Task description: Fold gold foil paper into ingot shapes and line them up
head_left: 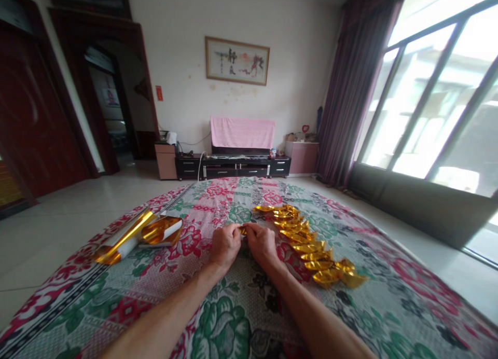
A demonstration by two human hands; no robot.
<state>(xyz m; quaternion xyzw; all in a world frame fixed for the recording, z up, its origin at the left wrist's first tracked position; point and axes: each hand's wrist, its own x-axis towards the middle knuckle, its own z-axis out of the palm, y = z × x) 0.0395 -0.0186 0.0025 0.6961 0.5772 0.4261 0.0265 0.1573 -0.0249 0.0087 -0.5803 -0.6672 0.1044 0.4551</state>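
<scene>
My left hand (225, 245) and my right hand (261, 243) meet at the middle of a table covered with a flowered cloth (233, 307). Both have their fingers pinched together on one small piece of gold foil paper (243, 229) held between them. A curved row of several folded gold foil pieces (307, 242) lies just right of my right hand. To the left lies a stack of flat gold foil sheets (136, 234), some curling up.
Behind the table stand a low dark TV cabinet (233, 167) with a pink cloth over it, a framed picture (237, 60), a dark wooden doorway (105, 105) at left and large windows (436, 99) with a purple curtain at right.
</scene>
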